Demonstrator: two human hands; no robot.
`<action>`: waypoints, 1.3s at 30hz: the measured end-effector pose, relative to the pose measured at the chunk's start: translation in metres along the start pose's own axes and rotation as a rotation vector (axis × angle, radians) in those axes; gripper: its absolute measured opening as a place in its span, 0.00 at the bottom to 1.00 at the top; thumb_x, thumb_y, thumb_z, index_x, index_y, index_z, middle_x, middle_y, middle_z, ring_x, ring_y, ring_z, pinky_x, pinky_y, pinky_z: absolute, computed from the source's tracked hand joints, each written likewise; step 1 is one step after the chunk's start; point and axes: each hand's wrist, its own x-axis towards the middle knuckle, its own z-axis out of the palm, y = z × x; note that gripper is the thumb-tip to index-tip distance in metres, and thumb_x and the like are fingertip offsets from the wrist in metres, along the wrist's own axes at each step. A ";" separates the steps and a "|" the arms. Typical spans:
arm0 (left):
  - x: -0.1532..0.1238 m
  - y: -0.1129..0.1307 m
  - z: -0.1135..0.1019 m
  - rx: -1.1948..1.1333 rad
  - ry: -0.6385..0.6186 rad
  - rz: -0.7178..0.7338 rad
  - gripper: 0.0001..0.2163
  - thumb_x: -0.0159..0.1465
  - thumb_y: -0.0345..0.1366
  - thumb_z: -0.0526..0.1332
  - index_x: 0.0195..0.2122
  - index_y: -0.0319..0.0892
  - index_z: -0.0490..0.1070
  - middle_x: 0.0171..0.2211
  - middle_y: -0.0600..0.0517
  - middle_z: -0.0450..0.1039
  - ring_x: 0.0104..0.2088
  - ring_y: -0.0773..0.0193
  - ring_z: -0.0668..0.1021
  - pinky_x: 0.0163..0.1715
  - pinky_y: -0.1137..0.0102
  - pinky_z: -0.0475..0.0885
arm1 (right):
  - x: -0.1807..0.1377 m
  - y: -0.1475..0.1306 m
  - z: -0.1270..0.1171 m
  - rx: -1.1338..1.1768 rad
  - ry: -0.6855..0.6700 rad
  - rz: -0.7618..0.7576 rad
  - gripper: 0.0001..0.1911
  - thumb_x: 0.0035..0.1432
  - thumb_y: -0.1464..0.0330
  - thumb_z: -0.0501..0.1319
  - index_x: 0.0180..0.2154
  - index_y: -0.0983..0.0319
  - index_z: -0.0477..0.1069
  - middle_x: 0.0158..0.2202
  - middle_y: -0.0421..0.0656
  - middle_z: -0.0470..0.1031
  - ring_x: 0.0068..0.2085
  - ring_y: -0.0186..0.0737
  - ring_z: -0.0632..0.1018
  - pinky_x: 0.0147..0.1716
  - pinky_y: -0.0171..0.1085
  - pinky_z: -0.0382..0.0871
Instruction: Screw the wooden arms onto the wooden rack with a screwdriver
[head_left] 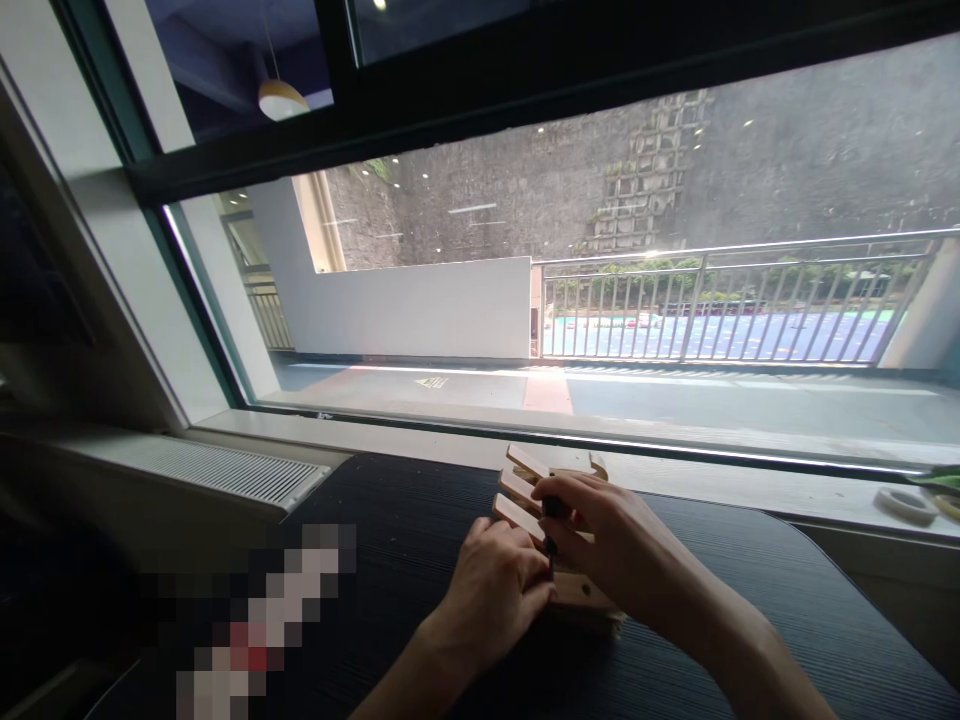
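On the dark table sits a small slatted wooden piece [521,517] made of pale strips and a block with a round dark hole. My right hand [589,510] is closed around a black screwdriver [551,545], its shaft pointing down at the wood. My left hand [499,580] is closed at the near left of the wooden piece, its fingertips pressed by the lower end of the screwdriver. The tip of the screwdriver and part of the wood are hidden behind my fingers.
The black table [420,500] has a curved right edge. Behind it run a white sill [360,432] and a large window. Rolls of tape [905,505] lie on the sill at far right. A vented white cover [232,465] is at left; a blurred patch covers something front left.
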 end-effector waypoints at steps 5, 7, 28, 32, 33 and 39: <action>-0.002 -0.001 0.001 0.000 0.012 0.017 0.04 0.58 0.36 0.65 0.27 0.44 0.74 0.34 0.55 0.76 0.41 0.62 0.74 0.43 0.65 0.58 | -0.001 0.000 0.001 -0.011 -0.003 -0.016 0.16 0.60 0.72 0.54 0.49 0.54 0.69 0.46 0.42 0.75 0.43 0.41 0.75 0.43 0.38 0.66; -0.002 -0.001 0.001 0.013 0.013 0.025 0.04 0.58 0.37 0.65 0.28 0.44 0.75 0.34 0.54 0.76 0.41 0.61 0.74 0.43 0.65 0.58 | -0.001 -0.005 -0.003 -0.027 -0.031 -0.048 0.15 0.62 0.72 0.53 0.48 0.54 0.70 0.43 0.42 0.76 0.43 0.41 0.74 0.44 0.39 0.65; -0.002 0.000 0.003 0.022 0.033 0.031 0.04 0.59 0.33 0.63 0.27 0.44 0.74 0.33 0.56 0.76 0.40 0.64 0.74 0.47 0.63 0.57 | -0.002 -0.002 -0.012 0.031 -0.012 0.029 0.10 0.60 0.70 0.58 0.42 0.56 0.74 0.35 0.39 0.77 0.37 0.38 0.75 0.36 0.34 0.65; -0.002 0.001 0.002 0.020 0.031 0.030 0.04 0.59 0.33 0.63 0.27 0.44 0.74 0.32 0.55 0.76 0.40 0.63 0.74 0.47 0.63 0.58 | -0.003 -0.001 -0.009 0.050 -0.009 0.023 0.13 0.60 0.70 0.57 0.47 0.55 0.72 0.40 0.40 0.77 0.39 0.38 0.75 0.36 0.33 0.66; -0.002 0.001 0.002 0.020 0.032 0.031 0.05 0.59 0.33 0.63 0.26 0.44 0.74 0.32 0.55 0.76 0.40 0.63 0.74 0.47 0.63 0.58 | -0.004 -0.001 -0.009 0.058 -0.009 0.014 0.14 0.61 0.70 0.57 0.48 0.54 0.71 0.41 0.40 0.76 0.40 0.38 0.75 0.36 0.33 0.66; -0.002 0.001 0.002 0.029 0.033 0.043 0.05 0.59 0.33 0.63 0.26 0.44 0.74 0.32 0.55 0.76 0.39 0.63 0.74 0.46 0.63 0.58 | -0.003 -0.002 -0.014 0.075 -0.030 0.006 0.10 0.62 0.70 0.56 0.43 0.54 0.73 0.36 0.38 0.76 0.39 0.37 0.74 0.36 0.32 0.65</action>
